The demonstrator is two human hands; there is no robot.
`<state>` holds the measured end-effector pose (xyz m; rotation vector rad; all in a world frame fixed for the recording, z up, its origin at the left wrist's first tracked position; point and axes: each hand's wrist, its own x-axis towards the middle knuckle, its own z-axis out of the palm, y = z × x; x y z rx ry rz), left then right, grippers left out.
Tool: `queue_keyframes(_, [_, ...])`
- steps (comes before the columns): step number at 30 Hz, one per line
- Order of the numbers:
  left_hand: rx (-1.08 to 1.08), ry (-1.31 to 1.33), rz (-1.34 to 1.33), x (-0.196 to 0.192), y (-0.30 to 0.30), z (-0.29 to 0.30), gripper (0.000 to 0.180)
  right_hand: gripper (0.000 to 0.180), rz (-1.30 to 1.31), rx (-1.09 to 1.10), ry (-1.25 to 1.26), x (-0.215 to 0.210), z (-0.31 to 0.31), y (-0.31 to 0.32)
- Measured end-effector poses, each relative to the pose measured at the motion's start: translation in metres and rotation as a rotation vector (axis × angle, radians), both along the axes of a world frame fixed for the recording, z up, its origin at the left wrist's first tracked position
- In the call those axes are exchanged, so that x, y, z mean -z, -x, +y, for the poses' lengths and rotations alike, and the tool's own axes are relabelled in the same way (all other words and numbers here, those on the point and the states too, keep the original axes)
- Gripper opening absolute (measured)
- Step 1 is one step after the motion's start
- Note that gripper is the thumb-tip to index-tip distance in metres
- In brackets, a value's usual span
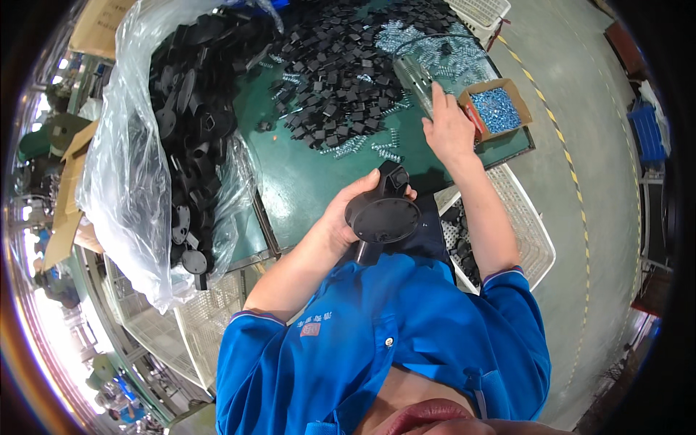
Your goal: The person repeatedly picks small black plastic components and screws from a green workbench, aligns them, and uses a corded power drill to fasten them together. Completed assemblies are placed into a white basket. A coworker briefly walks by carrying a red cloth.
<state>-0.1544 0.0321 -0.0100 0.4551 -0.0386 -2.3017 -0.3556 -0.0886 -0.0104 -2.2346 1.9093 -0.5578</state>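
The left grip holds a black disc-shaped part, the right grip at a grey tool.

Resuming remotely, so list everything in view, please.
Disc part: one, black, left hand
Tool: one, grey, by right hand
Small blocks: many, black, on table
Springs: many, silvery, on table
Open box: one, brown, table's right
Fasteners: many, bluish, in box
Plastic bag: one, clear, table's left
Bagged parts: many, black, in bag
Table: one, green, centre
Crates: several, white, around table
Cartons: at least two, brown, far left
Floor: one, grey, right
Shirt: one, blue, lower centre
Hands: two, bare, centre
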Motion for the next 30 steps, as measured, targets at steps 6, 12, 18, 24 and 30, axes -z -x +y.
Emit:
queue_keyframes(6, [0.073,-0.011,0.002,0.006,0.019,-0.002,0.05,0.048,-0.489,-0.373,0.166,-0.04,0.041,0.026])
queue_keyframes(12, [0.163,-0.095,-0.082,0.002,0.071,0.001,0.044,0.033,-1.047,-0.33,-0.651,-0.03,0.097,0.064])
queue_keyframes(18, [0.384,0.056,-0.34,0.023,0.141,0.021,0.056,0.04,-0.984,-0.278,-0.66,-0.005,0.134,0.166])
queue_keyframes(24, [0.447,0.652,-0.77,0.022,0.08,0.01,0.027,0.053,0.109,-0.157,-0.399,0.005,0.122,0.246])
queue_keyframes(30, [-0.374,1.505,-2.106,0.02,-0.029,-0.033,0.006,0.017,0.199,-0.069,0.113,-0.038,-0.007,0.142])
